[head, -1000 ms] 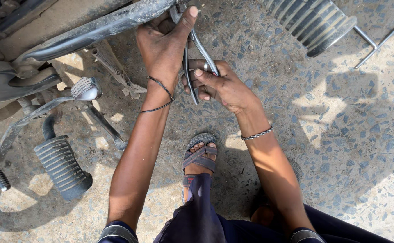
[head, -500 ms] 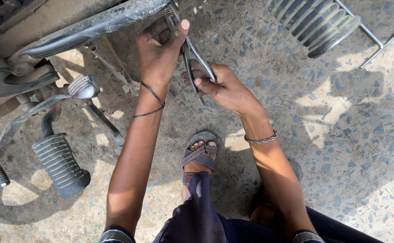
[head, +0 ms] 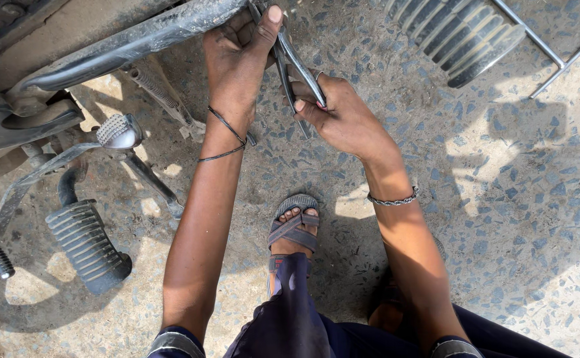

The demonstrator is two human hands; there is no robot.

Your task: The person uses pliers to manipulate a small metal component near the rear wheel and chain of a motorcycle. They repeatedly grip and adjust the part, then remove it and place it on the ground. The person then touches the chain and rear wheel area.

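While right hand (head: 343, 116) clamps both handles of pliers (head: 296, 69), fingers wrapped tight, plier nose sits up against dark metal bar (head: 137, 43) of motorcycle. Left hand (head: 237, 63) beside pliers, thumb pressed on their upper part, fingers curled at bar's end. Ribbed footpeg (head: 87, 248) lies well left of pliers; sandalled foot (head: 294, 222) below them on speckled floor (head: 502, 199).

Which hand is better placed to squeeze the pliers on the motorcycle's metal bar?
Right. The right hand is wrapped around both handles of the pliers, so it could probably squeeze at once. The left hand rests on the metal bar by the pliers' head, thumb along it, steadying.
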